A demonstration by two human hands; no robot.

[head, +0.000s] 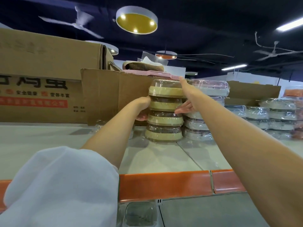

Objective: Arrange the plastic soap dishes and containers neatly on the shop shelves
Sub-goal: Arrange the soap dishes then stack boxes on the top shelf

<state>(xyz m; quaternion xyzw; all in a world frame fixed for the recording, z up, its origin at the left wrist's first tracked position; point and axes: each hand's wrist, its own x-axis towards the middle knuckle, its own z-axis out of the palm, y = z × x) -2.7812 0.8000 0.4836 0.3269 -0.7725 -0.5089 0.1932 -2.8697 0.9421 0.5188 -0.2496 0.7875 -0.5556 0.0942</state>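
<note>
— Where's that stack of tan soap dishes [164, 110] sitting?

— On the top shelf [49, 141], upright, four wrapped dishes high, its long axis straight up. A cardboard box [114, 94] stands right behind it, and a stack of grey soap dishes [196, 126] is just beside it on the right.

— And the hands?

— One on each flank. The left hand [142, 110] cups the stack's left side about halfway up, fingers curled round the back edge, out of sight. The right hand [188, 100] lies flat against the right side, fingers straight and spread wide — one reaches up past the top dish, the rest press lower down.

— So the stack sits between them?

— Squarely between the palms. I'd say the next nudge depends on both pressing evenly — a tall column like that could lean or shear at a seam if one side pushes harder.
</note>
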